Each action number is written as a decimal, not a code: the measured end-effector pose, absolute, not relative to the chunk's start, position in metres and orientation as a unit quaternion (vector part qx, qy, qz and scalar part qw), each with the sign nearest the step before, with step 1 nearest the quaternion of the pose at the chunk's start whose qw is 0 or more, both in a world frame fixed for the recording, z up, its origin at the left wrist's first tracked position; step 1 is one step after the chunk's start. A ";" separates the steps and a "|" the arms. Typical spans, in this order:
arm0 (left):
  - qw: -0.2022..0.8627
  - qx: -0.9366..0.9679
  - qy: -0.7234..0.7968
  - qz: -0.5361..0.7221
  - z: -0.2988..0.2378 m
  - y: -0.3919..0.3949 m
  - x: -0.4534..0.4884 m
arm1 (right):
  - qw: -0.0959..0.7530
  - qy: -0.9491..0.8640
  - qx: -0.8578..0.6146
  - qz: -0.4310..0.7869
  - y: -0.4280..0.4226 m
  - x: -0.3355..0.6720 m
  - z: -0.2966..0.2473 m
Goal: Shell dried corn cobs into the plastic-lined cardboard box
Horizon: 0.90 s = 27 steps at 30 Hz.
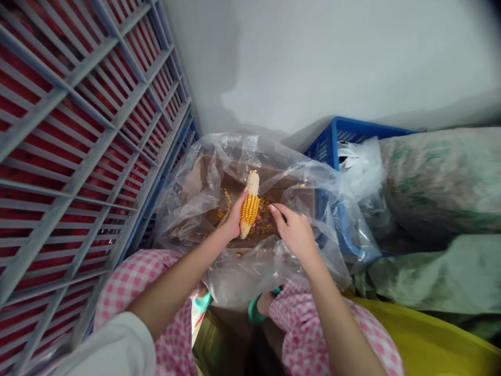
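Note:
An ear of corn [249, 209] is gripped in my left hand [235, 216], tilted with one end pointing away from me. Its far part is bare pale cob, while yellow kernels cover the middle. To the right of the ear is my right hand [294, 227], apart from it, with thumb and fingers drawn together; whatever they pinch is too small to make out. Below both hands, loose corn kernels [263, 227] lie in a brown cardboard box [309, 201] lined or draped with a clear plastic sheet [230, 277].
Stacked plastic crates [113, 125] with red contents rise on the left. A blue crate [334, 141] holding white plastic bags [364, 164] stands on the right, beside a large filled sack [442, 177]. Yellow material [422, 329] lies at lower right. Behind is a pale wall [313, 62].

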<state>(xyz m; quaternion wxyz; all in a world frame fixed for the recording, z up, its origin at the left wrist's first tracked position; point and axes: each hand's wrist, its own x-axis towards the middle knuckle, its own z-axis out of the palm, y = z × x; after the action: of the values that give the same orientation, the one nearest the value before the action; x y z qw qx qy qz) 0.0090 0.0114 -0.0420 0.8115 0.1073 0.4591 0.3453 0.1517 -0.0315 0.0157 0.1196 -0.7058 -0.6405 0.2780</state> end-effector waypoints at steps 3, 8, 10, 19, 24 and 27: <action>0.808 0.132 0.464 0.338 -0.038 0.012 0.012 | 0.046 -0.658 -0.700 0.275 -0.031 0.149 0.014; 0.797 0.165 0.483 0.321 -0.038 0.012 0.013 | 0.078 -0.661 -0.684 0.298 -0.025 0.153 0.019; 0.792 0.191 0.487 0.315 -0.039 0.011 0.013 | 0.081 -0.656 -0.679 0.319 -0.023 0.159 0.022; 0.733 0.343 0.505 0.300 -0.045 -0.002 0.017 | 0.072 -0.589 -0.668 0.449 -0.019 0.171 0.018; 0.717 0.351 0.528 0.290 -0.052 -0.008 0.018 | 0.077 -0.564 -0.690 0.447 -0.024 0.161 0.004; 0.691 0.348 0.561 0.295 -0.058 -0.010 0.020 | 0.065 -0.560 -0.720 0.403 -0.029 0.150 -0.009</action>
<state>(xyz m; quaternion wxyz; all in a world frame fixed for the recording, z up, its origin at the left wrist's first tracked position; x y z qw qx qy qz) 0.0201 -0.0098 -0.0576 0.6909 0.3475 0.5612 0.2949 0.1500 -0.0294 -0.0094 0.0652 -0.7205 -0.5603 0.4034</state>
